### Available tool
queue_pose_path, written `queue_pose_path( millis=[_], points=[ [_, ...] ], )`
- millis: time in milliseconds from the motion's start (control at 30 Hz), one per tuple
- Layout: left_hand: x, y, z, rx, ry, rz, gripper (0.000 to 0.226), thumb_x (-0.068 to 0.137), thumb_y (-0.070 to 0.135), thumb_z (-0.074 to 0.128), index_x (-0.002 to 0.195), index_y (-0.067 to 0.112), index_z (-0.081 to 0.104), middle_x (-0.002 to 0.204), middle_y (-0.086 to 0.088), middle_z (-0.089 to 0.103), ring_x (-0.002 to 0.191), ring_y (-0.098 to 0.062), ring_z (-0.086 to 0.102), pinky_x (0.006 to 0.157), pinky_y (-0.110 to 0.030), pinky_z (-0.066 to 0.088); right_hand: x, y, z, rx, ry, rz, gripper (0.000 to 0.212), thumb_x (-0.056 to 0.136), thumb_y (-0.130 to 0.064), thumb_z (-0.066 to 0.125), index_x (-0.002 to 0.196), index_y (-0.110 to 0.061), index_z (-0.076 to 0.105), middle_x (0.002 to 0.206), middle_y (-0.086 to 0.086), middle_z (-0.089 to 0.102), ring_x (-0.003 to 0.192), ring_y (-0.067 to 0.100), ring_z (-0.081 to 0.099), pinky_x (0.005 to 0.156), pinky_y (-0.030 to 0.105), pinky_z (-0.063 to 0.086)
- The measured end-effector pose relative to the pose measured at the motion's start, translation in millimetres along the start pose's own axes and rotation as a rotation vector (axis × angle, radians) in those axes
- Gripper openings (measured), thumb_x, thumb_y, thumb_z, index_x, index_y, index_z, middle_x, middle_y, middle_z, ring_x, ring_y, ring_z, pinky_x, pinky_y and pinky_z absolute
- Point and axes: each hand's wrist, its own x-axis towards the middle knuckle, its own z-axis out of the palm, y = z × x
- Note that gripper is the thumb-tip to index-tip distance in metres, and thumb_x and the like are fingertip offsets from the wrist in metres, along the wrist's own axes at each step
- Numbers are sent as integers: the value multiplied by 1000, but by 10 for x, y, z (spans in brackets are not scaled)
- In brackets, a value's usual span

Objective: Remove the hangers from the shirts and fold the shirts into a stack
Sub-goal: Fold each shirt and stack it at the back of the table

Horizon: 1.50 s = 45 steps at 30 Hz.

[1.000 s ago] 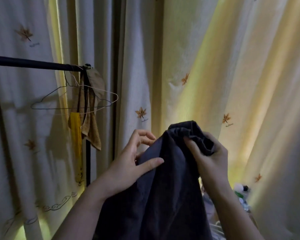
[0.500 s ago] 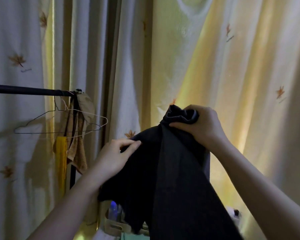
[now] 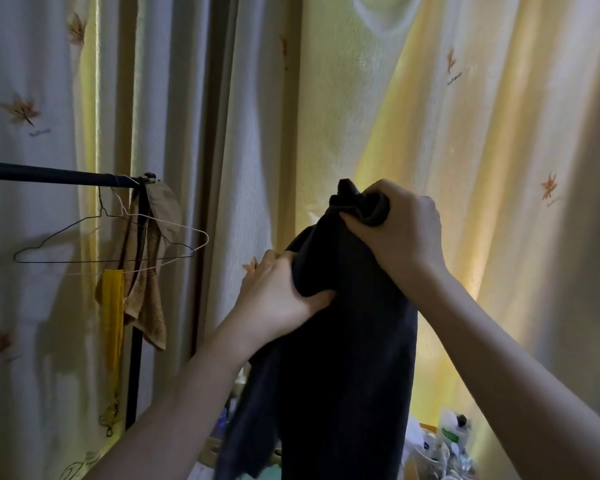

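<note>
Now: right hand (image 3: pixel 400 233) clenched on bunched top of dark shirt (image 3: pixel 343 358), held up; left hand (image 3: pixel 274 292) grips fabric just below-left. Wire hangers (image 3: pixel 108 244) on rail (image 3: pixel 49 176), well left.

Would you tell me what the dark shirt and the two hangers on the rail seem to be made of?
Dark shirt: soft matte fabric, perhaps cotton; it bunches and drapes. Dark hanger, white hanger: thin bent wire, probably coated metal.
</note>
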Motion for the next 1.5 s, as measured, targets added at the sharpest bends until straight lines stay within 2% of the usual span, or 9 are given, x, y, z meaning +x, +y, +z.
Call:
queue_pose_path(
  millis=[133,333,533,667,833,1000,1167,1367,1500],
  points=[
    [63,-328,-46,-221,-13,88,32,80,23,72,99,44,56,100,6,64,96,-13,63,75,-20,47,97,266,-194,431,-104,106,15,72,-30,81,77,-27,67,65,-17,64,64,-6,59,57,5,42],
    [-21,-804,-16,-199,-499,-94,26,84,37,67,105,22,65,98,2,72,88,-7,70,81,-27,57,102,772,-262,680,-187,324,13,76,-31,77,88,-31,72,80,-9,72,74,2,67,61,14,51],
    [278,-703,-320,-252,-39,97,8,79,7,72,87,10,72,90,-2,65,91,-23,66,91,-40,52,199,1137,-344,721,-219,394,19,72,-36,76,90,-30,73,88,-2,73,84,12,69,78,27,58],
    [381,-569,-461,-208,118,235,21,71,12,80,87,21,70,92,-4,66,87,-25,65,84,-37,53,287,1230,-290,788,-155,419,10,78,-27,75,88,-29,74,85,-4,74,85,13,69,75,23,58],
    [353,-711,-523,-17,-307,181,36,71,33,79,103,40,63,98,14,68,91,1,63,73,-12,50,266,1254,-161,732,-183,392,14,79,-27,75,93,-27,73,88,-1,74,87,13,68,76,23,56],
    [299,-1052,-506,108,-526,67,27,87,35,63,111,23,64,105,4,70,94,-4,66,81,-29,56,182,1228,-60,733,-144,400,9,78,-26,76,85,-30,74,82,-5,73,81,11,67,68,19,55],
    [157,-1285,-450,-423,-407,-27,31,88,31,57,117,20,56,113,-2,67,105,-14,66,79,-29,57,196,1194,-47,751,-120,407,8,77,-29,77,84,-28,74,83,-1,72,81,15,66,74,28,55],
    [-46,-1389,-226,-1110,55,-292,24,87,39,56,97,22,68,98,-3,71,88,-18,69,77,-31,58,202,1156,40,839,-51,442,4,79,-26,75,83,-26,73,84,0,71,83,16,65,75,27,52],
    [-462,-1471,294,-905,12,-447,26,74,24,71,93,7,63,75,-2,75,71,1,69,66,-11,54,95,1150,209,889,-48,513,6,80,-27,74,84,-24,72,77,-6,72,77,11,66,66,19,52]
  ],
)
